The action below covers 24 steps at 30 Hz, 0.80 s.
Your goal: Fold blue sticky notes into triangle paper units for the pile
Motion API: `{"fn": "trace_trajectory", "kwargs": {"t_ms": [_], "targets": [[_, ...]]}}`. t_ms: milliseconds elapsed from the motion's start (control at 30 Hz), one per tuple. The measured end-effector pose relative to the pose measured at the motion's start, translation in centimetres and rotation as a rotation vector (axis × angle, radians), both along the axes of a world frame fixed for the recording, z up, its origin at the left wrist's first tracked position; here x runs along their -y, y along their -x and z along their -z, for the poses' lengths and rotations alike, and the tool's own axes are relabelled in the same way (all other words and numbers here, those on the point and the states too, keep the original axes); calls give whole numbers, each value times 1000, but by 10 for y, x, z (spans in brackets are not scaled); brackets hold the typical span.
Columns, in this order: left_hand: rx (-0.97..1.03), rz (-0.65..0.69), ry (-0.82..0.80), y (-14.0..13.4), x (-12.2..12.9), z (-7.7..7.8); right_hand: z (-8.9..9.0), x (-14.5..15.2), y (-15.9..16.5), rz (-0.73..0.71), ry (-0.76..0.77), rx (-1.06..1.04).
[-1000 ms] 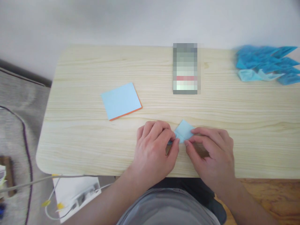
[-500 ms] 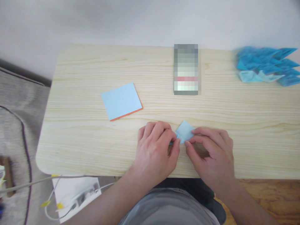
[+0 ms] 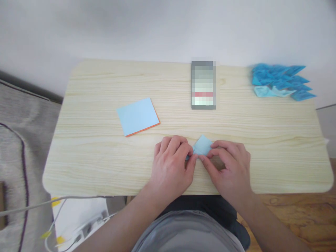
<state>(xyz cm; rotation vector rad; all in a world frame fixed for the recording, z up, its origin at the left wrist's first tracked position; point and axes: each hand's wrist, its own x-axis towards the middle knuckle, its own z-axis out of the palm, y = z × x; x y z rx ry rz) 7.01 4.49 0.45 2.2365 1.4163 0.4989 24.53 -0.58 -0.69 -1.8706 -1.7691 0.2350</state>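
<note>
A small piece of folded light-blue paper (image 3: 203, 144) is held between my two hands near the table's front edge, one corner pointing away from me. My left hand (image 3: 173, 162) pinches its left side between thumb and fingers. On the right, my right hand (image 3: 231, 164) grips the paper's lower right edge, thumb tip close to the left thumb. The fingers hide part of the folds. Up and to the left lies a stack of light-blue paper sheets (image 3: 138, 116) with an orange edge showing along its front and right sides.
A phone-like device (image 3: 203, 85), its screen blurred out, lies near the table's back edge. Several folded blue paper pieces (image 3: 279, 78) sit at the back right, one paler. Below the table's left front are a power strip (image 3: 90, 225) and cables. A wall borders the back.
My view has shifted, showing more of the table's right end. Both hands still hold the paper, and the right thumb has come closer to the left thumb at its lower edge.
</note>
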Motion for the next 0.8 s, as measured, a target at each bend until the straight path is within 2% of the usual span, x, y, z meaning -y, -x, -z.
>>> {"fn": "trace_trajectory", "kwargs": {"t_ms": [367,800], "targets": [[23,108,-40,19,-1,1,-1,0,-9,-39,62,-32],[56,109,-117,24,1,4,-12,-9,-25,-104,128,-99]]}}
